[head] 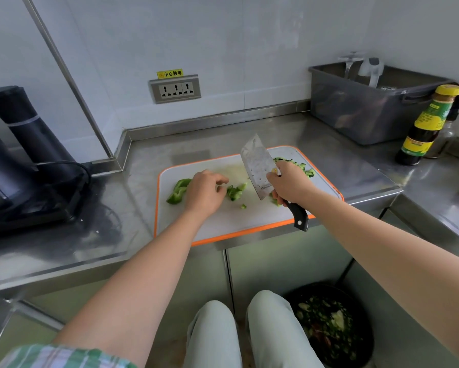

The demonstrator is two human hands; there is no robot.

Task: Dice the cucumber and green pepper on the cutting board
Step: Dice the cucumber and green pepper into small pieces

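Brushed steel counter (249,136) (dully reflective); matt white plastic cutting board (223,219); shiny metal cleaver blade (257,166)

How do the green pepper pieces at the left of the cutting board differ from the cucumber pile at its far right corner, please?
The green pepper pieces are large chunks; the cucumber pile is small dice. The pepper is bright green; the cucumber mixes dark skin with paler flesh. The pepper lies left of the left hand; the cucumber is partly hidden behind the right hand gripping the knife. Both lie on the cutting board.
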